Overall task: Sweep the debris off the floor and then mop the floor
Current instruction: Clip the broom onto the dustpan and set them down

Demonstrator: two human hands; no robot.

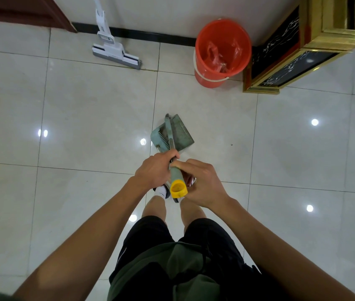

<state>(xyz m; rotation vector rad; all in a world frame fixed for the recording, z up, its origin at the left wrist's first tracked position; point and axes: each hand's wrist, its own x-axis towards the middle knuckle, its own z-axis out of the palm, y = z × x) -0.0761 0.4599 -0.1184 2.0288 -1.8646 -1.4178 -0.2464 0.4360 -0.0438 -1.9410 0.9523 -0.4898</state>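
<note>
A teal dustpan (182,135) with comb teeth sits on the glossy tiled floor (85,118) just ahead of my feet. A teal handle with a yellow end cap (178,189) rises from it toward me. My left hand (153,170) grips this handle from the left, fingers curled round it. Thumb and fingers of my right hand (199,184) hold the same handle from the right, just above the cap. Whether a second thin handle lies between my hands I cannot tell. A white flat mop (115,52) leans on the far wall. One tiny dark speck (231,145) lies right of the dustpan.
A red bucket (222,51) holding a crumpled red plastic bag stands by the wall, right of the mop. A gold-framed black marble cabinet (291,64) fills the far right corner. A dark wooden door frame (20,11) is at the far left.
</note>
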